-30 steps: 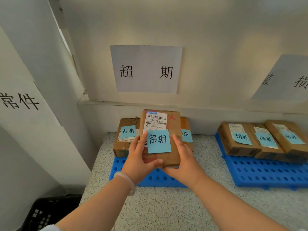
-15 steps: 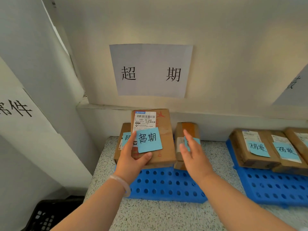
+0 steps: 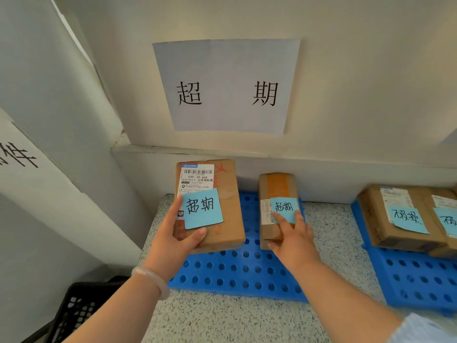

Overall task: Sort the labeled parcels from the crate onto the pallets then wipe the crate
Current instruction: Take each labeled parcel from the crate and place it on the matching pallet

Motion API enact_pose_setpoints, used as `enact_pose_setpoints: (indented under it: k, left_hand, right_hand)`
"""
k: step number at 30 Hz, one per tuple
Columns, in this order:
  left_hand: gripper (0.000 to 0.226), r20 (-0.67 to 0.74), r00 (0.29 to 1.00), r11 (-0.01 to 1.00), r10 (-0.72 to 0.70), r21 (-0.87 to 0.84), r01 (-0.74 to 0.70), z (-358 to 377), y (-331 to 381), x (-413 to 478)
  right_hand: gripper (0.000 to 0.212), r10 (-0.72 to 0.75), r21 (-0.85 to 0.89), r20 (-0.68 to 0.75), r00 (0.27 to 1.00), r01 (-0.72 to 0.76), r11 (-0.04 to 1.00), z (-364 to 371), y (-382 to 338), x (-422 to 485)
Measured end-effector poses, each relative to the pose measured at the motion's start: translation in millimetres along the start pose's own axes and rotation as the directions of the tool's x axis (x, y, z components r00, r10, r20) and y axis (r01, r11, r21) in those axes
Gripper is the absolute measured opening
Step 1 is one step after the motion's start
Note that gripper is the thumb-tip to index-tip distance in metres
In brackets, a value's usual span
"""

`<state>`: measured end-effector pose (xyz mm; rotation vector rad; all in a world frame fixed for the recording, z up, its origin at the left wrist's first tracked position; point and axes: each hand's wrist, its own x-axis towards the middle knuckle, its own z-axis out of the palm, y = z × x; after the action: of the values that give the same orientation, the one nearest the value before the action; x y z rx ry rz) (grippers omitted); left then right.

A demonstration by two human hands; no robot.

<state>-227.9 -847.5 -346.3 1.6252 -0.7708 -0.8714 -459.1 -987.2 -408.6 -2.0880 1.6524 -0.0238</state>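
A large brown parcel (image 3: pixel 222 194) with a shipping label and a blue note lies at the back left of the blue pallet (image 3: pixel 237 276). My left hand (image 3: pixel 173 241) grips its near left corner, thumb on top. A smaller taped parcel (image 3: pixel 277 186) with its own blue note lies on the pallet to the right. My right hand (image 3: pixel 294 241) rests on its near end, fingers spread. A black crate (image 3: pixel 76 310) shows at the bottom left, below the counter; its inside is mostly hidden.
A paper sign (image 3: pixel 227 87) hangs on the wall above the pallet. A second blue pallet (image 3: pixel 415 278) at the right carries brown parcels (image 3: pixel 385 219) with blue notes. Both pallets sit on a speckled counter (image 3: pixel 222 323). A white wall closes the left side.
The large parcel went down and left onto the pallet, covering the carton there. My right hand let go of it and moved right onto the smaller parcel.
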Motion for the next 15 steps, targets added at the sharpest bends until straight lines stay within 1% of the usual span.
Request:
enact_pose_setpoints:
  k: [3,8,11,15]
  left_hand:
    - [0.079,-0.015,1.000,0.999,-0.014,-0.035,0.014,-4.0,1.1,1.1]
    - [0.078,-0.002,1.000,0.999,-0.005,-0.048,0.005,-5.2,1.2,1.1]
    - [0.078,0.005,1.000,0.999,-0.008,-0.049,0.008,-7.6,2.3,1.9]
    - [0.079,-0.015,1.000,0.999,-0.010,-0.032,0.009,-14.9,2.2,5.8]
  right_hand:
    - [0.075,-0.032,-0.030,-0.018,0.999,0.031,0.999,-1.8,-6.0,1.1]
    - [0.072,-0.079,-0.023,-0.028,0.997,0.078,0.997,4.5,-11.2,-0.2]
    - [0.070,-0.142,-0.031,0.003,0.990,0.142,0.989,11.1,-18.8,-2.9]
    - [0.070,-0.218,0.003,0.051,0.975,0.218,0.976,20.7,-35.2,-5.1]
